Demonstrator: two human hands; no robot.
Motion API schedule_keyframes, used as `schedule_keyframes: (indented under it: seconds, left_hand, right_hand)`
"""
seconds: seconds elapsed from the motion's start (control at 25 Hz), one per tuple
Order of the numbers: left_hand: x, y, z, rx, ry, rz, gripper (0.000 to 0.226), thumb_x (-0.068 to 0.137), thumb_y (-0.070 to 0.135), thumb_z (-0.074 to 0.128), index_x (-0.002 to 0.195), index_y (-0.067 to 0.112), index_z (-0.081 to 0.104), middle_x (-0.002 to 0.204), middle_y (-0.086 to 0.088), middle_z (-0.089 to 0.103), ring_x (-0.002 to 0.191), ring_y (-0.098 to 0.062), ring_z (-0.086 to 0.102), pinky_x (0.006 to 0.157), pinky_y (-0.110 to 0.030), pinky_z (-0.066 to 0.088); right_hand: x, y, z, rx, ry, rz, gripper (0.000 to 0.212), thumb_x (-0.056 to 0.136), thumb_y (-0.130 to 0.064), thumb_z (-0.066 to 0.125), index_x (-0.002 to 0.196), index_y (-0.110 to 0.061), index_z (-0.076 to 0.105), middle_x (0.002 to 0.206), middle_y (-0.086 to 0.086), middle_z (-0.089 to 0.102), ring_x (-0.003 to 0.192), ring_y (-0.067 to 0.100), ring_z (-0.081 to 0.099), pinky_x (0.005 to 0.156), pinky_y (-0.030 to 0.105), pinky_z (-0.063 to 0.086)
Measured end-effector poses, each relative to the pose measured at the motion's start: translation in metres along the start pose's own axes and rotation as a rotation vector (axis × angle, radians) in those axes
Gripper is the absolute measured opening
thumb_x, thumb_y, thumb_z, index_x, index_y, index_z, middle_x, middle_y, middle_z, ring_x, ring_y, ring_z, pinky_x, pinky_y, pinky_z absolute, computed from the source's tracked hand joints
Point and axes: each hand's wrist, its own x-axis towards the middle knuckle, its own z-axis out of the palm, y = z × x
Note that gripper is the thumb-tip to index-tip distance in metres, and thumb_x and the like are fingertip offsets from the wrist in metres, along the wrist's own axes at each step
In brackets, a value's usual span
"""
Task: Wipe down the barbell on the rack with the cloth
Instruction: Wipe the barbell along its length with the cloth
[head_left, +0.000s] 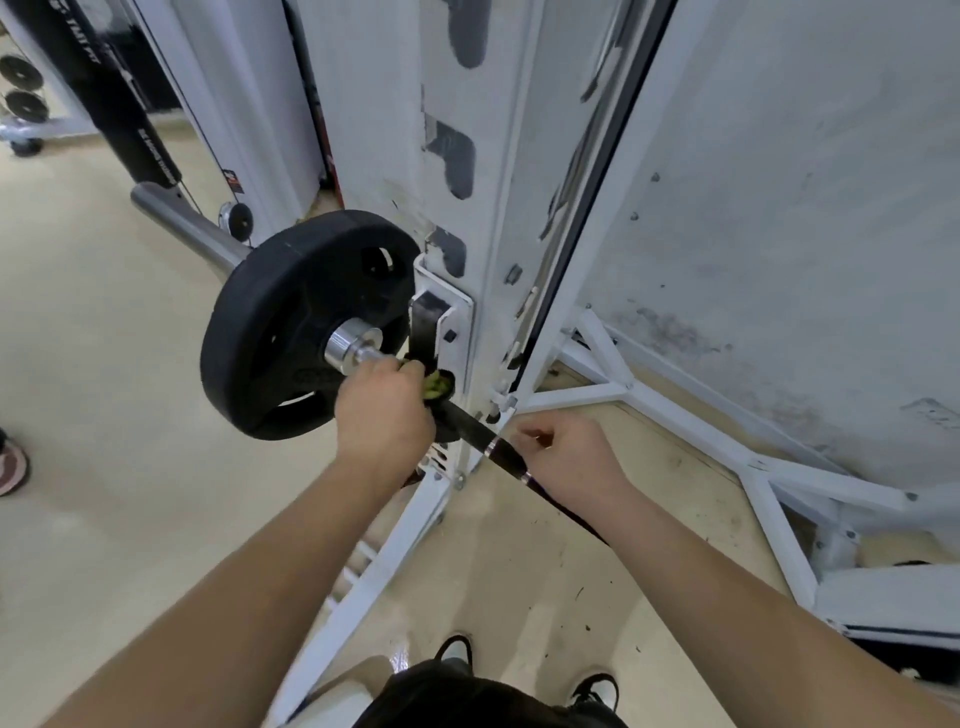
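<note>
head view looks down on a barbell (470, 434) resting across a white rack (457, 312), with a black plate (291, 322) on its sleeve. left hand (384, 410) is clenched around a green cloth (435, 383), pressed to the bar just inside the plate, beside the rack's hook. right hand (571, 457) is wrapped around the dark shaft nearer the body, seemingly steadying it. wiping looks to be under way at the collar end. next move likely calls for sliding the cloth along the shaft toward the right hand, which would have to let go or shift to clear the path.
</note>
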Motion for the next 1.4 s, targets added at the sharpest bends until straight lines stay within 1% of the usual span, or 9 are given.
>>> schedule_keyframes:
  seconds: [0.24, 0.4, 0.52, 0.76, 0.92, 1.0, 1.16, 1.28, 1.4]
  left_hand:
    - [-0.085, 0.047, 0.022, -0.524, -0.033, 0.166, 0.036, 0.07, 0.012, 0.062, 0.105, 0.014, 0.07, 0.1, -0.007, 0.065, 0.084, -0.029, 0.062, 0.069, -0.038, 0.054]
    - [-0.077, 0.02, 0.031, -1.4, 0.017, -0.876, 0.018, 0.085, 0.003, 0.054, 0.094, 0.015, 0.064, 0.088, -0.006, 0.067, 0.084, -0.029, 0.064, 0.072, -0.035, 0.055]
    - [-0.061, 0.052, 0.044, -1.793, -0.001, -1.071, 0.013, 0.093, 0.011, 0.059, 0.102, 0.019, 0.061, 0.097, -0.01, 0.07, 0.086, -0.029, 0.067, 0.073, -0.037, 0.058]
    - [-0.105, 0.091, 0.037, -1.736, -0.363, -0.893, 0.017, 0.093, 0.003, 0.053, 0.089, 0.018, 0.06, 0.085, -0.014, 0.068, 0.067, -0.029, 0.066, 0.055, -0.035, 0.053]
    - [-0.069, 0.068, 0.038, -1.939, -0.07, -1.08, 0.025, 0.087, -0.005, 0.049, 0.092, 0.017, 0.059, 0.078, -0.011, 0.063, 0.062, -0.025, 0.063, 0.057, -0.03, 0.054]
    - [-0.077, 0.086, 0.035, -1.87, -0.168, -1.102, 0.018, 0.09, 0.007, 0.052, 0.087, 0.024, 0.058, 0.082, -0.006, 0.063, 0.068, -0.023, 0.059, 0.066, -0.033, 0.05]
    - [-0.134, 0.118, 0.008, -1.486, -0.554, -0.81, 0.009, 0.094, 0.018, 0.058, 0.095, 0.021, 0.067, 0.084, -0.007, 0.074, 0.064, -0.021, 0.07, 0.055, -0.027, 0.054]
    - [-0.097, 0.102, -0.04, -1.3, -0.144, -0.489, 0.006, 0.093, 0.022, 0.067, 0.098, 0.025, 0.068, 0.085, 0.01, 0.074, 0.079, -0.006, 0.072, 0.065, -0.019, 0.053]
    - [-0.04, 0.098, -0.045, -0.72, -0.173, 0.016, 0.013, 0.095, 0.032, 0.059, 0.096, 0.019, 0.057, 0.084, 0.005, 0.067, 0.08, -0.018, 0.064, 0.068, -0.032, 0.05]
  right_hand:
    - [-0.026, 0.02, -0.019, 0.099, 0.121, 0.053, 0.019, 0.095, -0.019, 0.063, 0.086, -0.01, 0.076, 0.087, 0.006, 0.075, 0.087, 0.02, 0.069, 0.081, 0.033, 0.055]
    - [-0.038, 0.023, -0.018, 0.089, 0.123, 0.023, 0.018, 0.096, -0.021, 0.063, 0.086, -0.016, 0.077, 0.091, -0.001, 0.076, 0.089, 0.013, 0.068, 0.078, 0.025, 0.052]
    - [-0.044, 0.025, -0.01, 0.0, 0.161, 0.007, 0.017, 0.094, -0.023, 0.062, 0.083, -0.022, 0.075, 0.087, -0.004, 0.075, 0.087, 0.017, 0.068, 0.079, 0.035, 0.056]
    - [-0.048, 0.039, -0.018, -0.011, 0.265, 0.052, 0.019, 0.094, -0.023, 0.06, 0.082, -0.018, 0.073, 0.085, -0.001, 0.073, 0.084, 0.021, 0.067, 0.079, 0.041, 0.057]
    - [-0.061, 0.05, -0.019, 0.037, 0.28, 0.053, 0.016, 0.094, -0.022, 0.061, 0.087, -0.023, 0.076, 0.096, -0.009, 0.074, 0.09, 0.012, 0.066, 0.082, 0.031, 0.054]
    - [-0.069, 0.056, -0.021, 0.089, 0.304, 0.067, 0.015, 0.096, -0.022, 0.062, 0.1, -0.026, 0.076, 0.103, -0.012, 0.073, 0.096, 0.007, 0.065, 0.088, 0.027, 0.052]
    - [-0.08, 0.065, -0.037, 0.132, 0.365, 0.126, 0.03, 0.096, -0.022, 0.062, 0.125, -0.025, 0.069, 0.102, -0.01, 0.071, 0.094, 0.007, 0.063, 0.089, 0.021, 0.044]
    - [-0.087, 0.071, -0.049, 0.165, 0.42, 0.141, 0.029, 0.097, -0.022, 0.061, 0.125, -0.026, 0.069, 0.097, -0.016, 0.067, 0.091, -0.003, 0.061, 0.088, 0.018, 0.045]
    - [-0.098, 0.073, -0.053, 0.195, 0.433, 0.176, 0.027, 0.098, -0.021, 0.06, 0.123, -0.024, 0.07, 0.1, -0.019, 0.066, 0.091, -0.011, 0.057, 0.083, 0.008, 0.041]
